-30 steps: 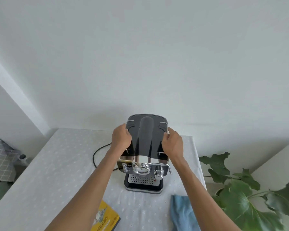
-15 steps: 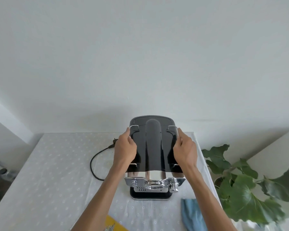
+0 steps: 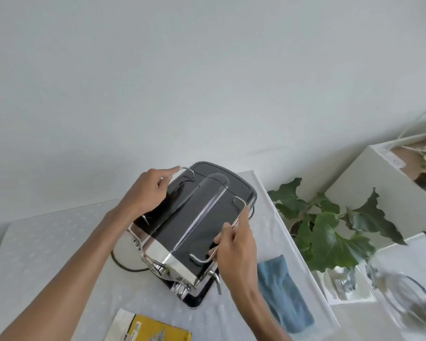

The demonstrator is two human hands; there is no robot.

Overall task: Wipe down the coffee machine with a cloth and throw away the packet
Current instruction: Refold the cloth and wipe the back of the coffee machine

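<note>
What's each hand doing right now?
Left hand: closed, gripping the machine's left rail.
Right hand: closed, gripping its right rail.

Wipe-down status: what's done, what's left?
Nothing looks done. Left hand and right hand grip the top rails of the black-and-chrome coffee machine. Blue cloth lies untouched beside it, so wiping remains; yellow packet lies on the white-clothed table, unbinned.

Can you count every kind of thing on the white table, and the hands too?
Coffee machine: 1
Blue cloth: 1
Yellow packet: 1
Hands gripping the machine's rails: 2, left hand and right hand
Total: 5
</note>
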